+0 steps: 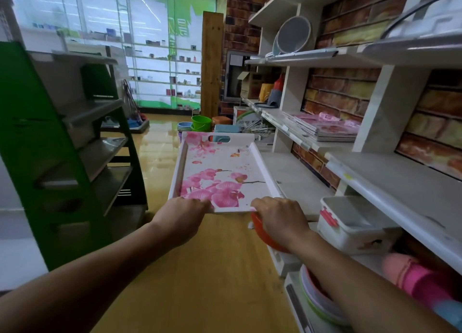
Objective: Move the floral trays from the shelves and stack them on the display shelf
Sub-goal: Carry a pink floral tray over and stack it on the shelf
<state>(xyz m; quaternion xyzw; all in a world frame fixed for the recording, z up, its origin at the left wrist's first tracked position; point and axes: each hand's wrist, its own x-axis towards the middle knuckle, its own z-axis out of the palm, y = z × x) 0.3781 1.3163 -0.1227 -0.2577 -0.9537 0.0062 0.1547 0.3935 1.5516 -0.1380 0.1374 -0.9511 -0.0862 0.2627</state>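
Note:
A white floral tray point(220, 167) with pink orchids and a cut-out handle is held level in the aisle, out in front of me. My left hand point(183, 214) grips its near left corner. My right hand point(280, 215) grips its near right corner. A stack of several more pink floral trays point(327, 127) lies flat on a white shelf point(312, 146) to the right, beyond the held tray.
A green rack with grey shelves point(82, 142) stands on the left. White wall shelves on the right hold a white lidded box point(350, 225), an orange bowl point(267, 237) and plates point(317, 297). Buckets point(201, 122) sit on the wooden floor ahead.

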